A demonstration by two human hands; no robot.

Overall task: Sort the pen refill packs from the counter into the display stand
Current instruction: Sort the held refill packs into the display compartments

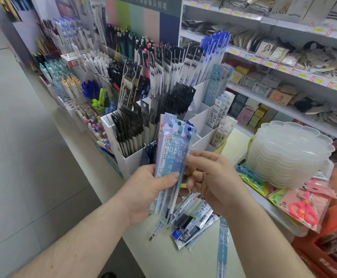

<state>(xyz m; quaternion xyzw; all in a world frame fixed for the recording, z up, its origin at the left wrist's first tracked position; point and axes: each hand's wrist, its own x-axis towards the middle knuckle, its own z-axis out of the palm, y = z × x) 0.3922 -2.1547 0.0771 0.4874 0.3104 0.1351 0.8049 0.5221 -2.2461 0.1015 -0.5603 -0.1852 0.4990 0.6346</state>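
Observation:
My left hand point(147, 189) grips a fanned bunch of light-blue pen refill packs point(173, 145), held upright in front of the white display stand point(131, 161). My right hand point(213, 177) pinches the right edge of the same bunch with curled fingers. Below my hands a loose pile of refill packs point(191, 221) lies on the pale counter point(163, 255). One long blue pack point(223, 243) lies apart at the pile's right. The stand's compartments hold black packs on the left and white and blue packs on the right.
A stack of clear plastic trays point(290, 155) stands on the counter at the right. Packaged red scissors point(304, 209) lie beside it. Pens fill racks at the back left, and shelves of goods run along the right. Grey floor lies to the left.

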